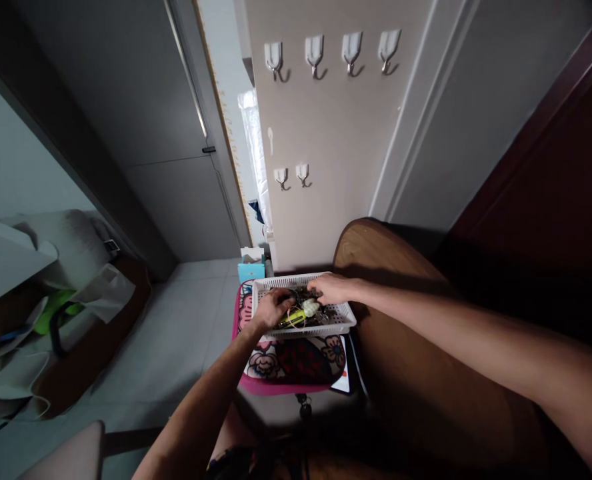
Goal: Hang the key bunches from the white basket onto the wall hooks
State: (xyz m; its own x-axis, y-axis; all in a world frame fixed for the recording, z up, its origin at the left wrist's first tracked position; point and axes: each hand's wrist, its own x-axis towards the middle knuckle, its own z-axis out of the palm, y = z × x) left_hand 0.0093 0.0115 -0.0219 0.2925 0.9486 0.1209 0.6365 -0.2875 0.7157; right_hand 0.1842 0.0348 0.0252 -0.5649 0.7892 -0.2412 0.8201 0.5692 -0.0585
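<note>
A white plastic basket [347, 323] with slotted sides holds a jumble of small items. Among them I see a yellow tool [292, 318], perhaps a box cutter, a pale knobbly bundle [310, 307], and a thin loop. My left hand [275, 309] reaches into the basket's left part, fingers curled over dark small items beside the yellow tool. From the right, my right hand [330, 289] comes over the far rim with thumb and fingers bent down among dark metallic pieces. What either hand grips is too small to make out.
The basket rests on a flower-patterned, pink-edged stool [281, 363]. A brown wooden board [376, 267] stands close on the right. Behind the stool sits a blue box [251, 268]. White hooks [314, 55] line the panel ahead. Cluttered goods [61, 310] lie at left.
</note>
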